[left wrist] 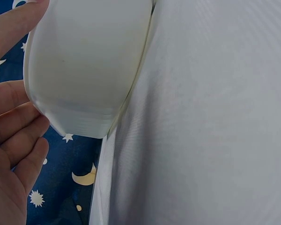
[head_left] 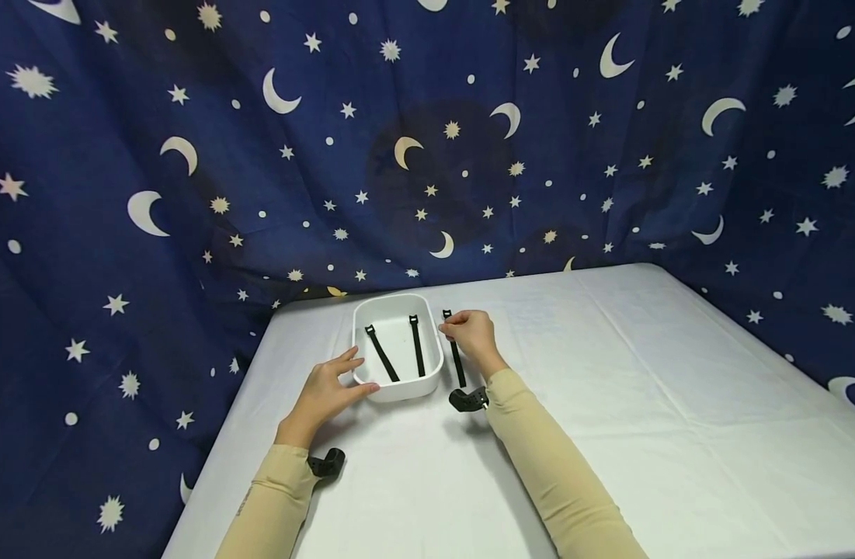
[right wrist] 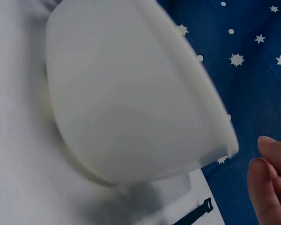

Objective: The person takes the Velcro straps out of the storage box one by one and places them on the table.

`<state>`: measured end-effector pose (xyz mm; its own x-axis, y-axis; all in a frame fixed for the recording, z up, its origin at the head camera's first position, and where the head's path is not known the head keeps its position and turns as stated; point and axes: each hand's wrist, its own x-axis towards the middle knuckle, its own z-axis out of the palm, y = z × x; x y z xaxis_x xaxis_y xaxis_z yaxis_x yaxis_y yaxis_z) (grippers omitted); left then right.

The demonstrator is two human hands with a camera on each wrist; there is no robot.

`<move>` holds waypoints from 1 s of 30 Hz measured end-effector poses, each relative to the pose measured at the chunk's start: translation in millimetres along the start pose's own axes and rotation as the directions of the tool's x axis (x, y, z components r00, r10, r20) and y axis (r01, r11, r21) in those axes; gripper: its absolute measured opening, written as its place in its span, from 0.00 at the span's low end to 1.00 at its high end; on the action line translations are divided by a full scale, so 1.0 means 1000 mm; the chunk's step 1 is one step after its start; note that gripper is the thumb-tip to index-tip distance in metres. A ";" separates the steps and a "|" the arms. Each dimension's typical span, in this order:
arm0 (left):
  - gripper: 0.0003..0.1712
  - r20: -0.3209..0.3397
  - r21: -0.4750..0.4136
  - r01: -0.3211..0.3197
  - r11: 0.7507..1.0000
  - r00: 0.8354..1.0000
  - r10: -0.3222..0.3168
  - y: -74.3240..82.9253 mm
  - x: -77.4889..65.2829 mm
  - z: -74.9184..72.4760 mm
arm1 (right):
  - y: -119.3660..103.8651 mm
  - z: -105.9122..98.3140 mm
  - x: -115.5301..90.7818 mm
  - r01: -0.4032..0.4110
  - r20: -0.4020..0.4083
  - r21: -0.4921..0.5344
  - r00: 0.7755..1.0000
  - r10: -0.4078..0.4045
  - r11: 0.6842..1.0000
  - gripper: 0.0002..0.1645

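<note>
A white plastic bin [head_left: 402, 394] with rounded corners stands on the table, and two black hook-and-loop cable ties [head_left: 382, 355] lie inside it. My left hand [head_left: 325, 396] holds the bin's near left corner, thumb at the near rim and fingers along the left side. Just right of the bin, another black cable tie [head_left: 458, 365] lies on the cloth, its slotted end pointing away. Over this tie hovers my right hand [head_left: 471, 335], fingers loosely bent. In the right wrist view its thumb and forefinger have nothing between them, and the tie [right wrist: 196, 213] lies apart from them.
White cloth [head_left: 609, 373] covers the table. A dark blue curtain [head_left: 371, 171] with moons and stars hangs behind it and along both sides. Black wrist cameras [head_left: 468, 400] stick out from the inner side of both forearms.
</note>
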<state>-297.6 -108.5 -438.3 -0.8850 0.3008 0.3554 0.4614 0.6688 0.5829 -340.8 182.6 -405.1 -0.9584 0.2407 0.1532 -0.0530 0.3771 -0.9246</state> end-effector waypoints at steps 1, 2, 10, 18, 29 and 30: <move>0.40 -0.001 0.000 0.001 1.000 1.000 -0.001 0.000 0.000 0.000 | -0.001 0.001 0.000 0.002 0.004 0.004 1.000 -0.002 1.000 0.08; 0.40 -0.001 -0.001 0.002 1.000 1.000 -0.002 0.000 0.000 0.000 | -0.003 0.002 0.000 0.004 0.008 0.008 1.000 -0.004 1.000 0.08; 0.40 0.012 -0.006 0.013 1.000 1.000 -0.013 -0.002 -0.001 0.000 | -0.016 0.012 0.000 0.002 0.056 0.028 0.998 -0.004 1.000 0.10; 0.41 0.008 -0.016 0.011 1.000 1.000 -0.010 -0.003 0.001 0.001 | -0.023 0.023 -0.001 -0.012 0.107 0.014 0.994 0.010 1.000 0.15; 0.42 0.010 -0.001 0.004 1.000 1.000 -0.004 -0.002 0.002 0.000 | -0.027 0.036 -0.004 0.006 0.130 -0.003 0.992 -0.006 1.000 0.15; 0.41 0.008 -0.001 0.005 1.000 1.000 -0.005 -0.002 0.002 0.000 | -0.027 0.038 -0.004 0.009 0.136 -0.006 0.991 -0.008 1.000 0.16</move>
<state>-300.0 -109.3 -438.8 -0.8879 0.3025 0.3465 0.4567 0.6696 0.5857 -346.1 137.9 -393.8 -0.9872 0.1133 0.1118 -0.0601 0.3848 -0.9210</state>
